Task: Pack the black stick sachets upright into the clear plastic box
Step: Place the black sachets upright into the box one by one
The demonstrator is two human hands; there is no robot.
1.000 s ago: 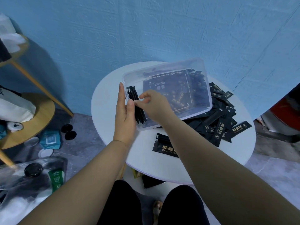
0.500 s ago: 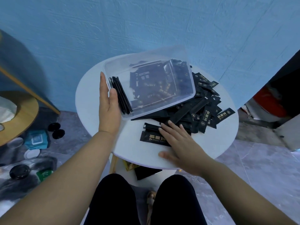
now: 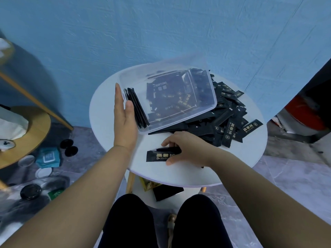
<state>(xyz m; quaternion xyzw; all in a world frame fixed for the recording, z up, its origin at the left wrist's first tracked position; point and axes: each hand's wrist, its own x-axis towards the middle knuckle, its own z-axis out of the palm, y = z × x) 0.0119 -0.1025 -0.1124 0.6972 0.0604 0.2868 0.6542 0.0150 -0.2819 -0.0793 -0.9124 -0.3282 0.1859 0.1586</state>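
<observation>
The clear plastic box (image 3: 212, 97) sits tilted on the round white table (image 3: 103, 111), partly resting on a heap of black stick sachets (image 3: 231, 120). Several sachets (image 3: 137, 109) stand upright in a row against the box's left wall. My left hand (image 3: 124, 115) lies flat against the outside of that wall, fingers straight. My right hand (image 3: 188, 149) grips loose black sachets (image 3: 157, 156) with gold print near the table's front edge, its fingers curled over their right ends.
A wooden shelf unit (image 3: 26, 133) with white bags stands at the left. Jars, lids and a teal packet (image 3: 48, 156) lie on the floor beside it. A black box (image 3: 168, 192) lies under the table. My knees (image 3: 161, 221) are close to the table's front.
My right hand left the box, came down to the loose sachets at the table's front and closed its fingers on them. My left hand stayed flat on the box's left wall.
</observation>
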